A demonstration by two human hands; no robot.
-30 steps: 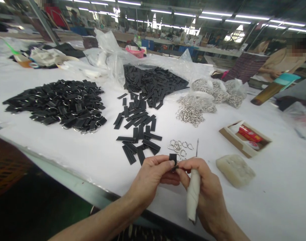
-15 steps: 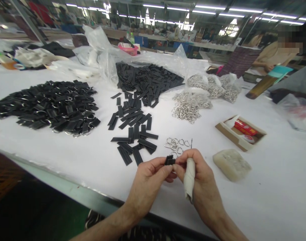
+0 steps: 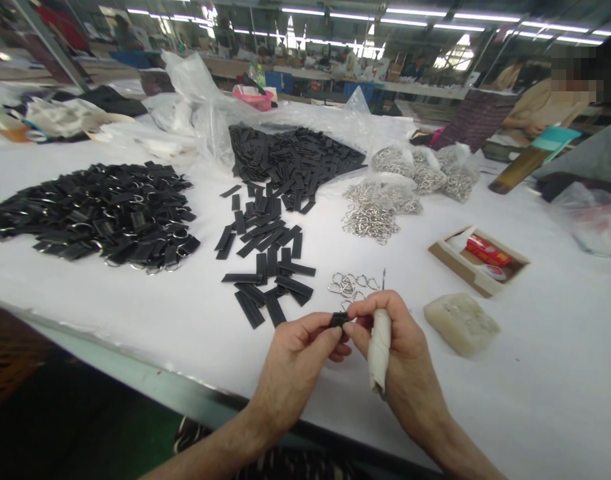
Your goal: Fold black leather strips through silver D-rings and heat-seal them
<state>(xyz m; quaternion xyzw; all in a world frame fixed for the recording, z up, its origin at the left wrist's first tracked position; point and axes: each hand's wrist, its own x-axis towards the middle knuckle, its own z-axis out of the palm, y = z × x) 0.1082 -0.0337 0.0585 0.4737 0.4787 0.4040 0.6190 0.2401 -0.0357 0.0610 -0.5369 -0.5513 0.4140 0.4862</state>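
Observation:
My left hand (image 3: 294, 360) pinches a small folded black strip (image 3: 339, 319) between thumb and fingers. The thumb and forefinger of my right hand (image 3: 408, 353) touch the strip's other end. Tucked in that same hand is an awl (image 3: 379, 350) with a pale wrapped handle, its thin metal tip pointing up and away. Just beyond my fingertips lie several metal D-rings (image 3: 349, 285), partly covered by my hand. Loose black strips (image 3: 271, 233) are spread to the left of them. Whether a ring sits in the folded strip is hidden by my fingers.
A heap of black strips with rings (image 3: 110, 213) covers the left. Behind lies a larger pile of strips (image 3: 300, 157) by clear plastic. Bagged rings (image 3: 410, 170), a small cardboard box (image 3: 445, 260) and a waxy block (image 3: 460, 325) stand right. A person (image 3: 540, 110) sits beyond.
The black strip, whose end flap stood up before, now looks folded flatter between my fingers. My right fingers have shifted slightly closer over it.

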